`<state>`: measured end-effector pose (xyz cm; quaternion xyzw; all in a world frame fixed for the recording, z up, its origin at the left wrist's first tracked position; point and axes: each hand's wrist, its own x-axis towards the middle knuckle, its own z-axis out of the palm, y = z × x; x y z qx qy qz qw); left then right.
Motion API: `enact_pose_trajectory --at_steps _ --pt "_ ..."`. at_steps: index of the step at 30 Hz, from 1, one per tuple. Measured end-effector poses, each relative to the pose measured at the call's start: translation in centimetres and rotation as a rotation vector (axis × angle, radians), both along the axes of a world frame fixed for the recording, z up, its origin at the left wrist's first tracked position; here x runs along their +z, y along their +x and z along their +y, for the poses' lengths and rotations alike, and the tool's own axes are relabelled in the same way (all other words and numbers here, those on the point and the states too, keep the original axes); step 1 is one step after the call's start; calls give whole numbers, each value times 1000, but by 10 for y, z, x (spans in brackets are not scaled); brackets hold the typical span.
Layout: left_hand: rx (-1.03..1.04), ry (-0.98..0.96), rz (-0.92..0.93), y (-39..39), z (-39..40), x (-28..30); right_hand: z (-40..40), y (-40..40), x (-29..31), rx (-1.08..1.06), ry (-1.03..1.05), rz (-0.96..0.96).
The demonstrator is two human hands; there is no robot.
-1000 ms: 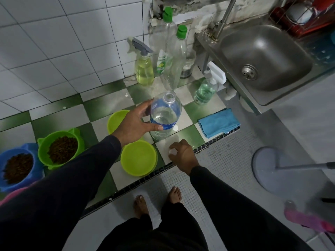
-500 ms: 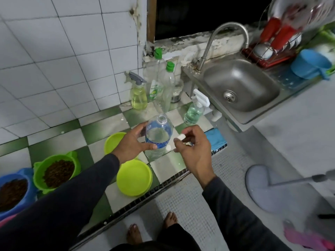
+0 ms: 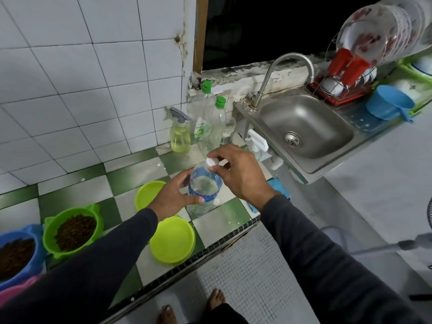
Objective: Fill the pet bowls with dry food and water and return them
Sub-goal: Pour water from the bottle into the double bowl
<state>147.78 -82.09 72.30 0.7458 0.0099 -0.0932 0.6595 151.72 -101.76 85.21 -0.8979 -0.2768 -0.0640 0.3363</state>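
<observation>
A clear water bottle (image 3: 203,195) with a blue label stands on the green-and-white tiled ledge (image 3: 217,220). My left hand (image 3: 174,197) grips its side. My right hand (image 3: 240,175) pinches the white cap (image 3: 212,163) on the bottle's mouth. Two yellow-green bowls sit by the bottle: one (image 3: 172,239) near the front edge, another (image 3: 147,194) behind my left hand. A green bowl (image 3: 73,231) and a blue bowl (image 3: 16,254) at the left both hold brown dry food.
Spray bottle (image 3: 180,137), two green-capped bottles (image 3: 215,122) and a pump bottle (image 3: 256,142) stand against the wall. A steel sink (image 3: 304,127) with a tap lies to the right, beside a dish rack (image 3: 346,76) and blue scoop (image 3: 389,105). A blue cloth (image 3: 279,185) lies under my right wrist.
My right hand picked the cap up from the ledge and brought it onto the bottle's mouth. My left hand kept holding the bottle. The view tilted upward.
</observation>
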Motion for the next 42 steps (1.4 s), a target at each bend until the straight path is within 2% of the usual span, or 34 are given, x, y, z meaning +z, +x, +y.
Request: enact_pose_trajectory --at_steps 6,10,14,18,21,25,28,33,40,42 --pt "27 13 -4 -1 -4 -3 2 2 5 79 -133 -76" --pt "37 23 -18 -1 -5 -4 3 2 8 -16 -236 7" --pt "43 15 -22 -1 -3 -4 2 0 14 -110 -371 -76" --pt "38 -4 -17 0 -4 -4 -6 3 15 55 -185 -53" --pt "52 -33 -8 -1 -5 -6 -3 6 15 179 -246 -14" --pt "54 -41 -13 -1 -5 -8 6 9 15 55 -307 33" --pt "46 -20 -24 0 -5 -9 8 9 12 -58 -355 -17" --pt "68 -31 -17 -1 -5 -8 5 8 13 130 -288 64" --pt "61 -22 -23 -2 -6 -8 14 6 16 -42 -419 15" --pt "64 -26 -20 -2 -5 -8 14 8 18 6 -392 36"
